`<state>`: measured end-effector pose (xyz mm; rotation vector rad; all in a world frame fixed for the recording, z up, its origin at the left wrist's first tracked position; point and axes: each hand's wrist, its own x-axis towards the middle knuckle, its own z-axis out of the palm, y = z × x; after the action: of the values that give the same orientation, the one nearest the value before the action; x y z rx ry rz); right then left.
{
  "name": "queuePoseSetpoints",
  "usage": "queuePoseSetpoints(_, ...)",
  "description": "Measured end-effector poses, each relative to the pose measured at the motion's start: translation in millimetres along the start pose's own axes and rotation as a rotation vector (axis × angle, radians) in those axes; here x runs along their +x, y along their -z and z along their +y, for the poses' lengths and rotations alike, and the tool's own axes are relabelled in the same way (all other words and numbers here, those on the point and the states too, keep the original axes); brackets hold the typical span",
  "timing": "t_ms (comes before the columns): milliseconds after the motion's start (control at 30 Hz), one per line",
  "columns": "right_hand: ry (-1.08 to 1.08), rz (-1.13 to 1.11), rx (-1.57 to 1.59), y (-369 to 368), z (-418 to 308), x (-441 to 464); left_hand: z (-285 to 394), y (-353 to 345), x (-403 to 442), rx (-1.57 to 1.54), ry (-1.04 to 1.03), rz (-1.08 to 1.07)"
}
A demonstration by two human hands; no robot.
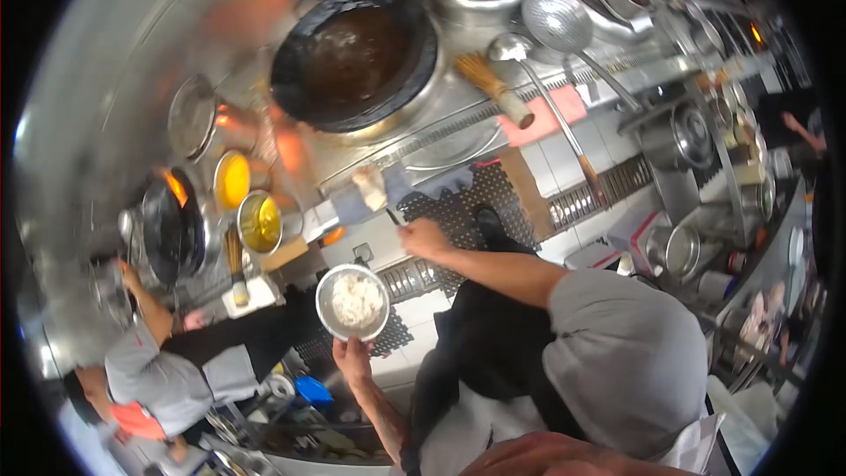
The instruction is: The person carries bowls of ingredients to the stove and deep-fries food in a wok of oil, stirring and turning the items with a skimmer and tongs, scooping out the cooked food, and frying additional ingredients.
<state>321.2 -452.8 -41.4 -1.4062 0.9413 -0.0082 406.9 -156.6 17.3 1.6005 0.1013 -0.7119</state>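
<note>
My left hand (352,360) grips the near rim of a round metal bowl (324,322), held in front of my body above the floor. White pieces of food (356,301) fill much of it; their kind is unclear. Up and to the right of the bowl, my right hand (426,239) is closed, with a small dark thing (393,217) sticking out beyond the fingers. What that is I cannot make out. Past this hand, a pale crumpled item (370,187) lies on a bluish cloth (399,185) at the stove's front edge.
On the stove stands a large wok (352,57) of dark liquid. A bamboo brush (493,88), ladle (538,88) and skimmer (557,21) lie right of it. Yellow-filled containers (261,222) stand left. Farther left, a co-worker (163,370) is beside another wok (167,229) with flames.
</note>
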Motion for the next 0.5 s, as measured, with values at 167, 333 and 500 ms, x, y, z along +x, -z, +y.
queuePoseSetpoints(167,0.085,-0.160,0.489,93.6,-37.2,-88.5,-9.4,-15.2,13.0,-0.030,0.018,0.023)
queuePoseSetpoints(333,0.205,-0.128,0.073,173.4,-103.8,-141.0,42.1,-94.8,33.1,-0.064,-0.076,-0.172)
queuePoseSetpoints(500,0.490,0.147,-0.302,218.3,-160.9,-69.5,117.6,-200.1,93.8,-0.058,-0.165,-0.284)
